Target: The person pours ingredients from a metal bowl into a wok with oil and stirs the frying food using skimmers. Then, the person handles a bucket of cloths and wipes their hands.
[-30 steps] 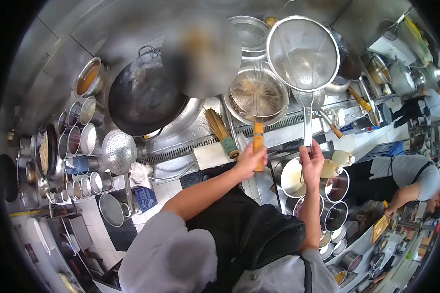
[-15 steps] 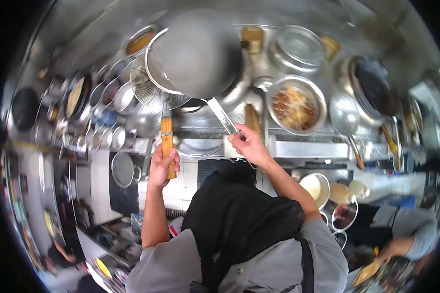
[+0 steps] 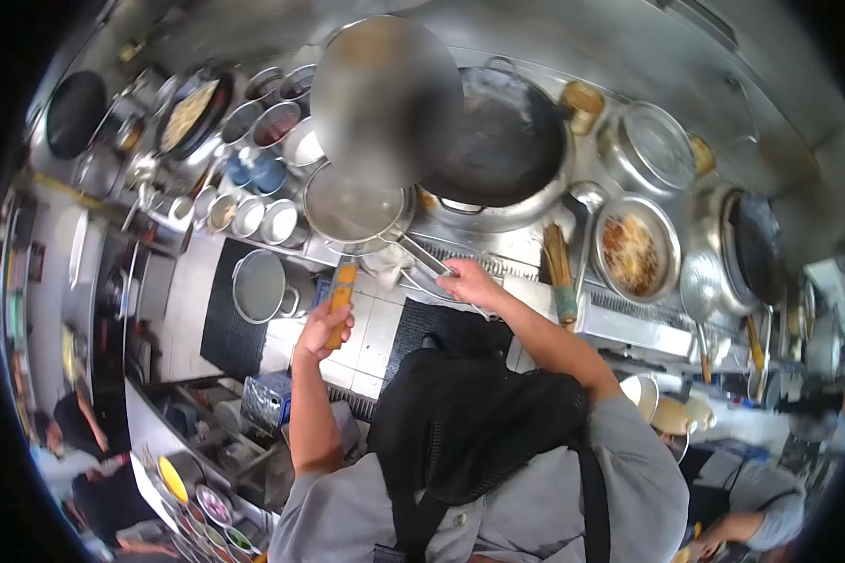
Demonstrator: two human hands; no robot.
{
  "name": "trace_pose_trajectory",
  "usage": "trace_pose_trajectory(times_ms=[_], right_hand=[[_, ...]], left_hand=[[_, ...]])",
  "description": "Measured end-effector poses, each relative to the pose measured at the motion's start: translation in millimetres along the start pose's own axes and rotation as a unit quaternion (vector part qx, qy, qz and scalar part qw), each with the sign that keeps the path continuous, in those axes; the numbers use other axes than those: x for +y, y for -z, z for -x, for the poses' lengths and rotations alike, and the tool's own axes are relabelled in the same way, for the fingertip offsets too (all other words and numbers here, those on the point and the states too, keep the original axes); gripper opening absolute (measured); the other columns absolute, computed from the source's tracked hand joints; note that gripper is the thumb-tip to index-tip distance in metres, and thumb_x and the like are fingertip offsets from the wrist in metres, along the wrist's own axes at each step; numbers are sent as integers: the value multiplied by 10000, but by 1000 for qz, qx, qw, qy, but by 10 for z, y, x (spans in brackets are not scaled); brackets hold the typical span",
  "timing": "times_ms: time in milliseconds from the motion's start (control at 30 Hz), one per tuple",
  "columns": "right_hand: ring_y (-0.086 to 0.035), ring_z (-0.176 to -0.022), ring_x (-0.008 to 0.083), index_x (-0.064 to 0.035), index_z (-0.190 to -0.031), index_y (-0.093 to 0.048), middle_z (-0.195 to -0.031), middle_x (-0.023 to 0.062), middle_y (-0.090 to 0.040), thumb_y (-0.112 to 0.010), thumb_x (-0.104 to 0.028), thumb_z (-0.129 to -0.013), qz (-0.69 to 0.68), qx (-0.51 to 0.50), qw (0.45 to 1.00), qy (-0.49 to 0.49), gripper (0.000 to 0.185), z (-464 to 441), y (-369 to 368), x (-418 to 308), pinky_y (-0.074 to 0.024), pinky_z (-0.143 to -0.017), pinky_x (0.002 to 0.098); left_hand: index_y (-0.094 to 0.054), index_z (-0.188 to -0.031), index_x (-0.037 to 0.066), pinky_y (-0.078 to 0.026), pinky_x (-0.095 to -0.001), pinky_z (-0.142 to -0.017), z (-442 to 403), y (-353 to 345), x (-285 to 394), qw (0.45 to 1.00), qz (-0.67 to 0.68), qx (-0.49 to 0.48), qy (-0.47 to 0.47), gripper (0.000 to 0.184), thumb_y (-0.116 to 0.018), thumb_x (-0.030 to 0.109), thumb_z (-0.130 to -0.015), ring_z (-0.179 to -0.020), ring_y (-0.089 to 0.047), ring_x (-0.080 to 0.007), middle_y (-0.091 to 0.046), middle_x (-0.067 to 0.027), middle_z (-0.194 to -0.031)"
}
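Observation:
My left hand is wrapped round the wooden handle of a skimmer, whose head is mostly hidden under the sieve. My right hand grips the metal handle of a round sieve, which hangs at the counter's front edge, left of the wok. The black wok sits on the stove, partly covered by a blurred round patch. A bowl of browned food in liquid stands to the right. Between wok and bowl lies a bamboo brush with a green-wrapped end.
Small metal pots line the left counter, with a flat pan behind. A perforated ladle lies right of the bowl. A large pot stands below the counter at left. Other people are at lower right and lower left.
Both hands have moved left with the skimmer and sieve, away from the food bowl. The sieve has since come lower, over the skimmer's head. The view has turned and shifted.

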State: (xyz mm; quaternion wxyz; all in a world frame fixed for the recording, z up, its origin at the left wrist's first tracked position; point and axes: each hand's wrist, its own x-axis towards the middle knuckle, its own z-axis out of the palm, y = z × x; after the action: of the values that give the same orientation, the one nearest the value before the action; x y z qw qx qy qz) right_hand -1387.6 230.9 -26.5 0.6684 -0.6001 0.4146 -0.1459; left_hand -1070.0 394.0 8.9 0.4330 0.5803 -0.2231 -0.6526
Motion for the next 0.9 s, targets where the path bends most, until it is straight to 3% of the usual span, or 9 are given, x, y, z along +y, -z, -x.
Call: trace_pose_trajectory(times_ms=[100,133,267,367,467,600,700,800,900], right_hand=[[-584,-569,120,-42,-1178,-622,-727,49,-640,-647,-243,-900,100,35,994,-14,344,-99,35,25,-498,-544,295],[-667,-698,237,-30,-1207,-608,-864,134,-699,-637,-280,-900,235,66,969,30,397,-150,42,67,-540,-660,374],[-676,-928,348,-22,-1277,-575,-1031,196,-696,-628,-300,-901,331,127,933,59,470,-80,-11,70,-524,-853,437],[-591,-1116,395,20,-1184,-627,-1173,227,-636,-595,-303,-904,309,150,934,100,429,140,82,61,-462,-989,457],[-603,-1095,389,-16,-1208,-636,-1152,224,-646,-593,-289,-902,256,210,938,102,413,649,547,-111,-474,-974,445],[-631,-990,403,-5,-1143,-649,-996,239,-667,-629,-208,-887,259,550,794,29,328,1519,1816,467,-501,-862,457],[-596,-1087,417,26,-1195,-618,-1101,268,-649,-618,-212,-877,329,675,651,-106,397,2299,2775,1103,-494,-915,462],[-612,-1042,419,37,-1174,-620,-1054,261,-662,-607,-178,-857,333,685,619,-190,383,2668,3431,1952,-491,-906,459],[-648,-835,339,30,-1080,-626,-910,184,-670,-595,-118,-839,56,656,719,-225,285,2743,3700,2274,-529,-737,417]], left_hand=[[-538,-1082,44,-459,-255,-448,-267,251,-12,994,-90,7,53,256,-659,205,-925,-524,-564,-135,-596,-56,-786],[-529,-1064,41,-482,-264,-453,-313,294,23,988,-145,7,45,252,-665,192,-914,-528,-571,-138,-583,-54,-764],[-501,-1113,-8,-518,-312,-490,-497,493,-52,961,-273,32,-24,344,-673,191,-890,-546,-606,-185,-609,-94,-823],[-481,-1142,-48,-555,-362,-608,-463,425,30,897,-431,99,1,452,-706,220,-856,-697,-674,-248,-641,-181,-962],[-493,-1199,-39,-528,-402,-815,-666,810,-351,713,-636,251,-157,484,-706,224,-853,-951,-663,-329,-624,-263,-1097],[-567,-1133,-22,-532,-360,-773,-605,-607,455,824,-468,222,-228,288,-650,137,-907,-896,-667,-268,-663,-192,-1015],[-594,-1122,41,-526,-290,-737,-920,-2000,551,879,-361,19,-313,205,-638,148,-953,-837,-647,-151,-667,-79,-952],[-569,-1163,43,-528,-291,-834,-1600,-3229,81,922,-259,-186,-221,276,-668,156,-932,-930,-637,-148,-647,-78,-1019],[-439,-1305,-3,-556,-309,-805,-2177,-4307,-444,952,-140,-270,-23,451,-661,90,-924,-925,-667,-199,-604,-143,-1091]])
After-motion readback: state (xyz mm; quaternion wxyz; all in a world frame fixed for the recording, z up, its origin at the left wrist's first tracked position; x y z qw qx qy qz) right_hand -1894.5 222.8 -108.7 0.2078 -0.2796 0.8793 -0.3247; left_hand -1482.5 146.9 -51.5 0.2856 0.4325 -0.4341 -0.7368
